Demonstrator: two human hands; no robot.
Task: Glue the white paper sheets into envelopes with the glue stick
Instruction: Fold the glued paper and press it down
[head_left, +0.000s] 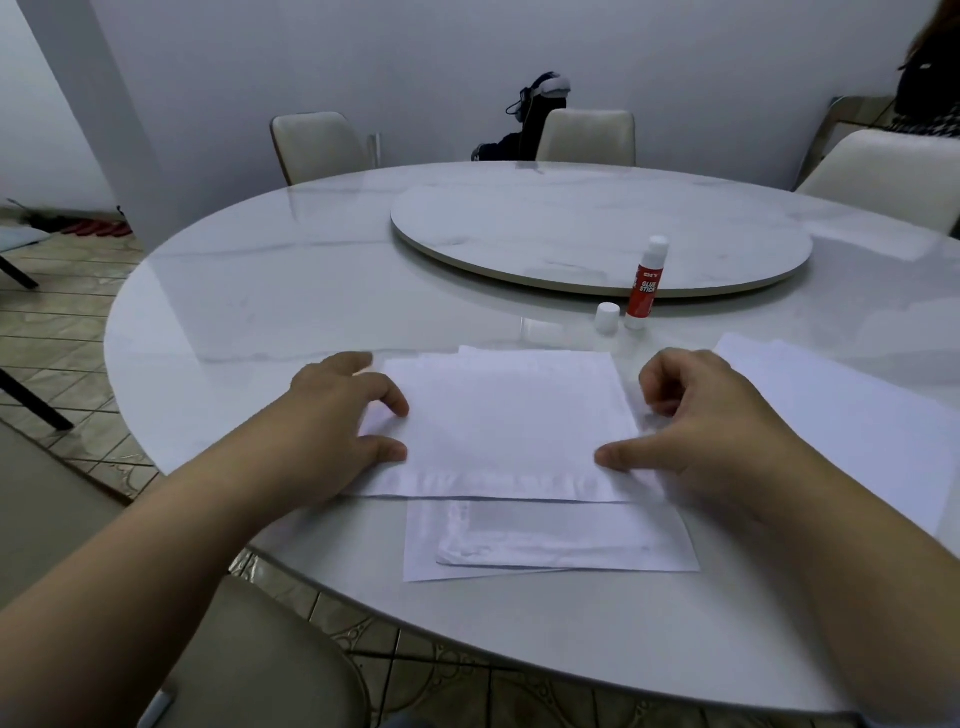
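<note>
A folded sheet (506, 421) is held flat on the table (270, 306) near its front edge, pressed at its left side by the left hand (337, 415) with curled fingers and at its right by the right hand (701, 421), thumb extended. More sheets (550, 540) lie just in front, partly under it. The glue stick (644, 283) stands uncapped behind, its cap (607, 318) beside it.

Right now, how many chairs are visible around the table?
4: one far left, one far middle, one at the right edge, one nearest the camera. More may be out of view.
</note>
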